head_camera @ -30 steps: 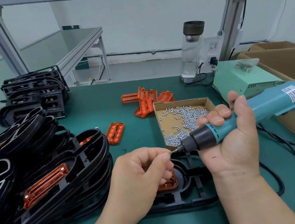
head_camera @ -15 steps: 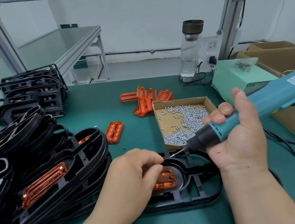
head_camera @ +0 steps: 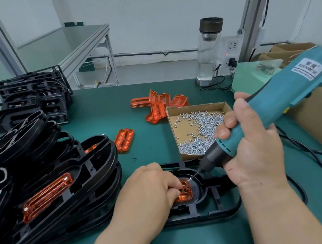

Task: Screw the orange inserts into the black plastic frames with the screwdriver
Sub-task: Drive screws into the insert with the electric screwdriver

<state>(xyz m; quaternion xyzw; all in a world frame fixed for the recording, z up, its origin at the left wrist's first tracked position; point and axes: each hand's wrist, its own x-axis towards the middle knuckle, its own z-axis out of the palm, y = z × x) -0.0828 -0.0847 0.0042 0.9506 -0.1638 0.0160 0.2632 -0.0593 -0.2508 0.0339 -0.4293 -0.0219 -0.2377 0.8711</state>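
Note:
A black plastic frame (head_camera: 216, 204) lies flat on the green mat in front of me. An orange insert (head_camera: 185, 192) sits in its oval recess. My left hand (head_camera: 150, 189) rests on the frame with its fingertips curled onto the insert, holding it down. My right hand (head_camera: 250, 149) grips a teal electric screwdriver (head_camera: 279, 97), tilted down to the left. Its bit tip, carrying a small screw, touches the insert's upper right corner. A shallow cardboard box of silver screws (head_camera: 197, 128) stands just behind.
A stack of black frames with orange inserts fitted (head_camera: 45, 190) fills the left. More bare frames (head_camera: 32, 96) are piled at the back left. Loose orange inserts (head_camera: 159, 105) lie mid-table. A glass bottle (head_camera: 208, 50), a green power unit (head_camera: 254, 76) and cardboard boxes stand right.
The screwdriver swung down from near-level until its bit tip reached the orange insert. My left hand dropped from the bit tip onto the insert in the frame.

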